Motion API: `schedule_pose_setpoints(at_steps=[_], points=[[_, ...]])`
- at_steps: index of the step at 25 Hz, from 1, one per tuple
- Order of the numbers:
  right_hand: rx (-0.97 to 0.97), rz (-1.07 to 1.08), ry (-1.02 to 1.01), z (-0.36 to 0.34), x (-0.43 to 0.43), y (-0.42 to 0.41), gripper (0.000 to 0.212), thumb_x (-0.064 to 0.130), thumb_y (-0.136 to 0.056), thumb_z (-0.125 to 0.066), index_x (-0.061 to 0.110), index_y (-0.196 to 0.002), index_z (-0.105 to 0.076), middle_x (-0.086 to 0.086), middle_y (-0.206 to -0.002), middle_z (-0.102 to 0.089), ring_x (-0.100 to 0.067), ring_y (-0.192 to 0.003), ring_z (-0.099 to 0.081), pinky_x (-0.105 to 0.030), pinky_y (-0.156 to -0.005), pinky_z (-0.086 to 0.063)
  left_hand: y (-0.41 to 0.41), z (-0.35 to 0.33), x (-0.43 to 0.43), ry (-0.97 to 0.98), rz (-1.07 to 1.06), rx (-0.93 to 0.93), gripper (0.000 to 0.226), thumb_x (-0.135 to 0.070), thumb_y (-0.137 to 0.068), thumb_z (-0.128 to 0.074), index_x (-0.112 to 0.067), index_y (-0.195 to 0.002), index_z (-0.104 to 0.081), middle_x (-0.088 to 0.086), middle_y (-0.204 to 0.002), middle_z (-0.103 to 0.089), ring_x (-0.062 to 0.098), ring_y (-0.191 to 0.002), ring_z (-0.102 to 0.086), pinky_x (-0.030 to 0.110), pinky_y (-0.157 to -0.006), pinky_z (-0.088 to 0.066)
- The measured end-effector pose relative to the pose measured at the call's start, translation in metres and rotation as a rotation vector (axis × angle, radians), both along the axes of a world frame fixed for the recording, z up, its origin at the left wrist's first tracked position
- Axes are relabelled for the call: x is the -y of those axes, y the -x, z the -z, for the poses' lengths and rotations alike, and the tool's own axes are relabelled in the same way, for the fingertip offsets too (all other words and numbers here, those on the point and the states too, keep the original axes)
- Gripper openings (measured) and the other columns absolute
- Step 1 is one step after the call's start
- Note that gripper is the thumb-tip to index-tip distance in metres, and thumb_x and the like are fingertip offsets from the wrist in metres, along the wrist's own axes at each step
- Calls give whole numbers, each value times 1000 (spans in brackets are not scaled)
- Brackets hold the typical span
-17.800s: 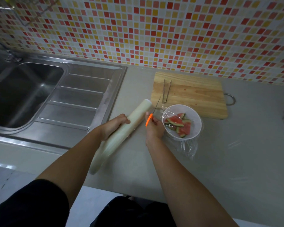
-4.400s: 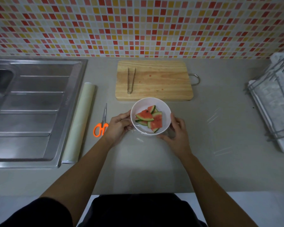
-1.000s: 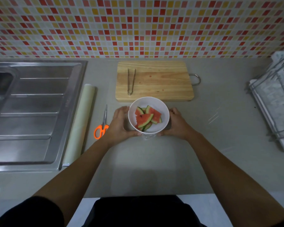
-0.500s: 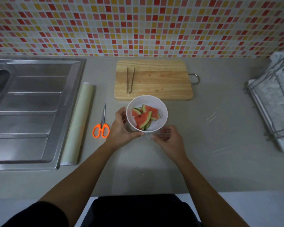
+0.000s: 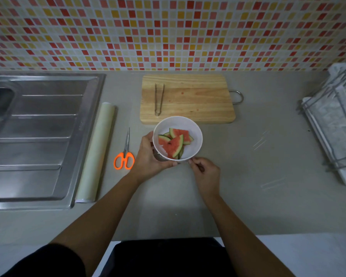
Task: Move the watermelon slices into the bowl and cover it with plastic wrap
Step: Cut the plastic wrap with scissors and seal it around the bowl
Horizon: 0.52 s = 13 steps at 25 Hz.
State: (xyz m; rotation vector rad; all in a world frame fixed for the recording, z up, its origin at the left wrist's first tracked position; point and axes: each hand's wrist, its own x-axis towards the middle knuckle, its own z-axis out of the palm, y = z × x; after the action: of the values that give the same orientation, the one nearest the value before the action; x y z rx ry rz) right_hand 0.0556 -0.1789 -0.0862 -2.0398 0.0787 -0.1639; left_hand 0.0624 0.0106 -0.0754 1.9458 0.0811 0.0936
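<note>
Lighting: dim, even; soft shadow on desk point(image 5: 168, 208), front centre. Glare: dull sheen on sink point(image 5: 38, 126), faint bright streaks on desk, right. Distortion: wide-angle bowing at edges.

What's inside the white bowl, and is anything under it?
Inside the bowl: overlapping watermelon slices. The left hand grips its side; the right hand pinches at the near rim. Clear wrap is too faint to confirm, and the bowl hides whatever lies under it.

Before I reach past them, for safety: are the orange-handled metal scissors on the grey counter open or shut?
Shut: the orange-handled scissors lie flat, blades together as one line.
</note>
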Motion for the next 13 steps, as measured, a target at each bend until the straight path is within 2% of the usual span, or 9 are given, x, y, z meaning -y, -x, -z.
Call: schedule_pose_setpoints(at_steps=[3, 4, 6, 8, 10, 13], points=[[57, 108, 28, -3, -15, 5, 2, -5, -77, -67, -4, -76, -69, -21, -78, -63, -23, -65, -59, -26, -69, -48, 1, 2, 2, -17, -37, -37, 105, -34, -46, -93, -25, -126, -27, -1, -131, -41, 3, -118, -49, 17, -90, -47], [45, 157, 27, -5, -20, 6, 3, -5, -76, -67, -6, -78, -70, -22, -81, -61, -24, -67, -59, -28, -70, -48, 3, 2, 5, -12, -49, -37, 104, -34, -46, -93, -24, -124, -26, -4, -128, -43, 3, -117, -49, 14, -89, -46], [-22, 230, 26, -7, -27, 3, 7, -3, -77, -66, -6, -81, -71, -23, -83, -65, -30, -72, -63, -29, -72, -47, 5, 1, 10, -1, -81, -19, 100, -32, -47, -94, -22, -119, -25, -17, -121, -43, -7, -112, -50, 4, -82, -43], [-95, 297, -6, -9, -33, 2, 12, -1, -78, -65, -4, -86, -73, -21, -83, -72, -29, -76, -66, -25, -71, -43, 8, 2, 15, -5, -123, 11, 97, -29, -46, -94, -22, -114, -26, -23, -117, -40, -18, -107, -48, 0, -79, -41], [-131, 344, -56, -13, -40, 3, 14, 0, -78, -63, -3, -87, -74, -18, -81, -73, -22, -74, -65, -23, -68, -41, 10, 2, 18, -1, -158, 23, 96, -27, -46, -95, -23, -113, -26, -21, -115, -42, -22, -105, -47, 0, -78, -41], [-164, 360, -80, -16, -51, 8, 15, -1, -79, -59, -1, -85, -73, -12, -72, -68, -13, -69, -55, -23, -66, -39, 10, 1, 20, 23, -188, 0, 97, -27, -46, -95, -23, -113, -26, -7, -117, -46, -11, -106, -51, 2, -79, -42]])
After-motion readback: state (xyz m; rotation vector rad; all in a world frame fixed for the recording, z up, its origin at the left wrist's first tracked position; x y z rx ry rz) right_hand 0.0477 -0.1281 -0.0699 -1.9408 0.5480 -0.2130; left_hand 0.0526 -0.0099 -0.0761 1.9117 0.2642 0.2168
